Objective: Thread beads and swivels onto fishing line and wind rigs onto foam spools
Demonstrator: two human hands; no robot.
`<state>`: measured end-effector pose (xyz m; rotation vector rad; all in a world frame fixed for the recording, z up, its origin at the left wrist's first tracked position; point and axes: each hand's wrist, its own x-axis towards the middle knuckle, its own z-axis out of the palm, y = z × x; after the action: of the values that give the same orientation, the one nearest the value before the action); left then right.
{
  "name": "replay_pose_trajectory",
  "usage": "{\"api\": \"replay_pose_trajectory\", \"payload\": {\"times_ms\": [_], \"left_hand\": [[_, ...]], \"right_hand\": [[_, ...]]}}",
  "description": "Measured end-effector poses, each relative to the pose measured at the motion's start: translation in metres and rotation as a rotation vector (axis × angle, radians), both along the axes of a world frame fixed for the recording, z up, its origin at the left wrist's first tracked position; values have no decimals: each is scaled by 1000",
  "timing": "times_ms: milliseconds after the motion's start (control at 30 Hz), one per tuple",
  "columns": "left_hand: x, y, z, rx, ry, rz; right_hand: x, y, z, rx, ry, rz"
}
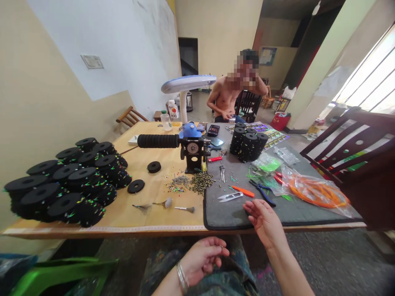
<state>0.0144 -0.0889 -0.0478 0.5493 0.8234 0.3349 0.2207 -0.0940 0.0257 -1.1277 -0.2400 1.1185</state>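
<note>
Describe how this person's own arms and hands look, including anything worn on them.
Both hands are ungloved, and no sleeves show on the visible forearms. The left hand has silver-coloured bangles at its wrist; the right hand shows no wristwear.

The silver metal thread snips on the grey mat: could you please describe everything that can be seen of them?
The silver, metal-looking thread snips lie flat on the dark-edged grey fabric-like mat, narrow pointed blades towards the left, handle end towards the right. A slim orange tool lies close beyond them. The right hand is near, not touching.
</note>
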Motion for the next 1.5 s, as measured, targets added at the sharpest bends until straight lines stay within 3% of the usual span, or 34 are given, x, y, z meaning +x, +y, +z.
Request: {"api": "replay_pose_trajectory", "payload": {"times_ms": [600,1100,1267,1367,1500], "left_hand": [[-1,-2,4,144,33,-13],[1,0,-5,196,47,-28],[2,2,-14,365,190,-77],[-4,1,-18,460,276,-34],[-29,1,1,660,407,41]], "right_hand": [[3,-1,2,-13,-21,-15],[4,-2,2,-9,-18,-5],[-5,-6,6,-17,-37,70],[-15,-10,5,5,-95,188],[-29,-14,-3,-20,-176,327]]}}
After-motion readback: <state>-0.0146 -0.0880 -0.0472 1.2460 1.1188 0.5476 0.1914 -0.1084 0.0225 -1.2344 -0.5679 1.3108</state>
